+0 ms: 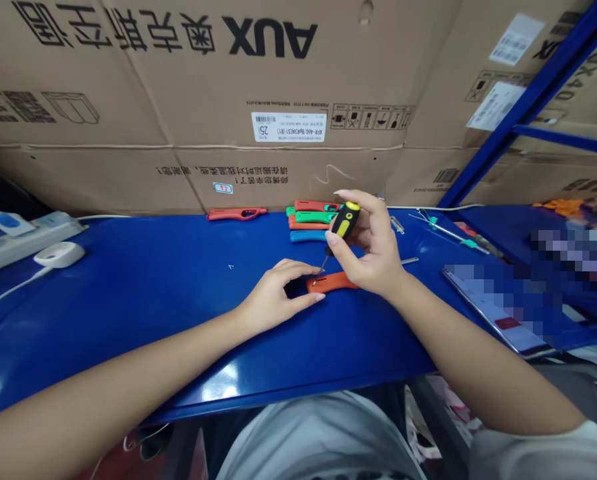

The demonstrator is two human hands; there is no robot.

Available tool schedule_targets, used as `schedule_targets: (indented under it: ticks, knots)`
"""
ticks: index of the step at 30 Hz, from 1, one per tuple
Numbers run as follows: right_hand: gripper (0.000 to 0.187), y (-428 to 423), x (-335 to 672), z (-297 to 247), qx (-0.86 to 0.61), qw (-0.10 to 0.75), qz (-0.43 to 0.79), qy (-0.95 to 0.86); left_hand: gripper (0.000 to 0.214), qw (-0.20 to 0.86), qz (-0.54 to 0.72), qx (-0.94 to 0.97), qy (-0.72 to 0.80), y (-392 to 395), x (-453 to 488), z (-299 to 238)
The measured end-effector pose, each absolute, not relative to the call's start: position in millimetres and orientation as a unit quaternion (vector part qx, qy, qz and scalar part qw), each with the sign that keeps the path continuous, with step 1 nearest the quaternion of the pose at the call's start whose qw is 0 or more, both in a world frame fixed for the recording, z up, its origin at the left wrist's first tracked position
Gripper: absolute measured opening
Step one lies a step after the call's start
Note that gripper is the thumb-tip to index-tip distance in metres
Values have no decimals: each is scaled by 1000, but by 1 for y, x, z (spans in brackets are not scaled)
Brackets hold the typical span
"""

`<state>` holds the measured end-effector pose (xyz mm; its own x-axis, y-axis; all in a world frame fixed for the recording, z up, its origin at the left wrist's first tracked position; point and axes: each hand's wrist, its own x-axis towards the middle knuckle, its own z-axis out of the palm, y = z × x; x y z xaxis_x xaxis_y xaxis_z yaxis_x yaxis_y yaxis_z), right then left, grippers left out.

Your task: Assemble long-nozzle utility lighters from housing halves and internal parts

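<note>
An orange lighter casing (334, 283) lies flat on the blue table, its right end hidden behind my right hand. My left hand (273, 293) steadies its left end, with the forefinger along the far side and the thumb along the near side. In my right hand (378, 250) is a black and yellow screwdriver (346, 223), held tilted with the shaft pointing down. The screwdriver's tip meets the casing near its left end, where a small bright screw appears to sit. Behind, a stack of red, green, orange and blue lighter casings (308, 235) lies close to my right fingers.
A red lighter casing (237, 214) lies by the cardboard wall (178, 120). Tiny screws (231, 267) rest left of my hand. To the right are a metal rod (466, 237), a phone (498, 313) and a blue frame post (523, 107). A power strip (28, 243) and white charger (58, 255) stand left.
</note>
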<state>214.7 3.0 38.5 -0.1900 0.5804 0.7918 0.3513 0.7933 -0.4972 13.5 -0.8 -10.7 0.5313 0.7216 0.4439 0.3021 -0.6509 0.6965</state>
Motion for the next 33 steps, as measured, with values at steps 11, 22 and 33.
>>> schedule_targets:
  ticks: [11, 22, 33]
  knots:
    - [47, 6, 215, 34, -314, 540, 84, -777, 36, 268, 326, 843, 333, 0, 13, -15]
    - [48, 1, 213, 36, -295, 539, 91, -783, 34, 253, 322, 853, 323, 0, 13, -14]
    - [53, 3, 214, 32, -274, 503, 49, -819, 32, 242, 309, 861, 322, 1, 12, -15]
